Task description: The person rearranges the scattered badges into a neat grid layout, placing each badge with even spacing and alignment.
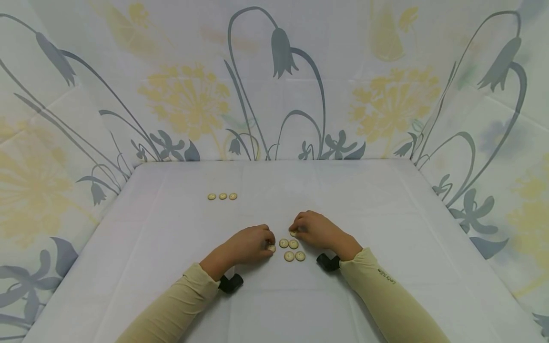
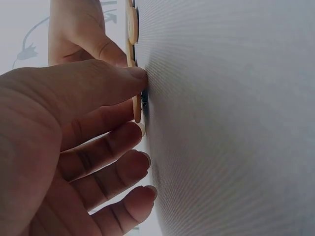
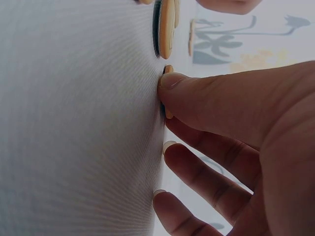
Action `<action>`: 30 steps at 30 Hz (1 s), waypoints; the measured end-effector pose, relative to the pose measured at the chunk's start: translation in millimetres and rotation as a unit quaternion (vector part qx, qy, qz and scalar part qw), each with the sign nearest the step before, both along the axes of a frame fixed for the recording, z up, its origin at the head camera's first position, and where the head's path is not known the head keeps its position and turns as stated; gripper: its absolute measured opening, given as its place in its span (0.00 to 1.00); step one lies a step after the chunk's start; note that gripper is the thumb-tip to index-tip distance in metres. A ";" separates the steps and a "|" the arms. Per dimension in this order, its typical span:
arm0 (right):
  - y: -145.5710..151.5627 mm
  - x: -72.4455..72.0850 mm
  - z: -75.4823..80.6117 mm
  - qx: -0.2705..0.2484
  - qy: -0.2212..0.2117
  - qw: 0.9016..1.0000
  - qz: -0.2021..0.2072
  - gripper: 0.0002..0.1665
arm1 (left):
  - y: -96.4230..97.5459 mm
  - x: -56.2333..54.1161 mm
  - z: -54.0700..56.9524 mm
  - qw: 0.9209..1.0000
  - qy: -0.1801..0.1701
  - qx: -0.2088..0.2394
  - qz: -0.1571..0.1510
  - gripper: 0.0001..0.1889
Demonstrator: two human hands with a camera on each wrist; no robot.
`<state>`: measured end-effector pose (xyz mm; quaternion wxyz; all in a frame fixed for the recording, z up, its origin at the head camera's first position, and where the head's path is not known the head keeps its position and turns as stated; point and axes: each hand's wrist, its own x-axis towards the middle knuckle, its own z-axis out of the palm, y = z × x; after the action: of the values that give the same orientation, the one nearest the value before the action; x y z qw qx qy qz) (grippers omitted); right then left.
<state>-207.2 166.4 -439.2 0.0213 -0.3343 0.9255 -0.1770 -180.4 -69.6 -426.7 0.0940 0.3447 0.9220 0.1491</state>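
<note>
1. Two beige sleeves reach over the white desk, a black camera at each wrist
2. The nearest pair of discs lies flat, side by side
3. The left hand pinches a disc low at the desk
4. A middle pair lies between the hands
5. The right hand pinches another disc just beyond that pair
6. Farther off, to the left, three discs lie in a row
7. Flowered cloth stands behind the desk
</note>
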 end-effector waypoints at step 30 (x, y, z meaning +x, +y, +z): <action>0.7 0.5 1.3 0.005 -0.003 1.000 0.003 0.11 | -4.1 -5.4 1.3 1.000 -0.018 0.011 0.023 0.12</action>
<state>-206.7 167.1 -437.9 0.0268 -0.3368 0.9252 -0.1731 -185.8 -73.8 -425.3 0.1032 0.3220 0.9262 0.1670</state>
